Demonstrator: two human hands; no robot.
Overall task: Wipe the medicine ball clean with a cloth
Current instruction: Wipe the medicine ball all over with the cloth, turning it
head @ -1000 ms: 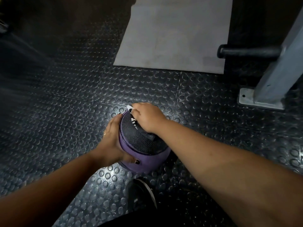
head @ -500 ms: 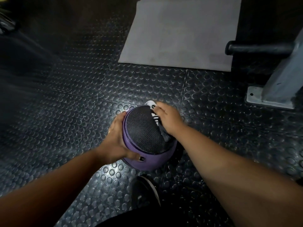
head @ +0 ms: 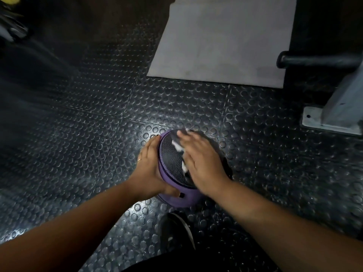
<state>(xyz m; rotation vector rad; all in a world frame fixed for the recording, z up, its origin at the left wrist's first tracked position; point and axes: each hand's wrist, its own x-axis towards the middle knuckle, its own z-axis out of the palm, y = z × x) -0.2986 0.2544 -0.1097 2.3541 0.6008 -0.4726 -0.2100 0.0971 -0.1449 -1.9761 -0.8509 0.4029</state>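
Note:
A purple medicine ball (head: pixel 170 160) with a black textured panel sits on the studded rubber floor. My left hand (head: pixel 149 169) cups its left side, with the thumb wrapped round the near purple edge. My right hand (head: pixel 202 161) lies flat on the ball's top right, fingers straight and motion-blurred, pressing a dark cloth (head: pixel 184 167) with white markings against the panel. Most of the cloth is hidden beneath the palm.
My dark shoe (head: pixel 174 230) stands just in front of the ball. A grey mat (head: pixel 222 40) lies on the floor farther back. A grey metal post with a bolted base plate (head: pixel 332 120) and a black padded bar (head: pixel 314 59) stand at the right.
My right hand has slid with the cloth from the ball's far right edge back over its top, and its fingers have flattened. The left hand keeps its hold on the ball.

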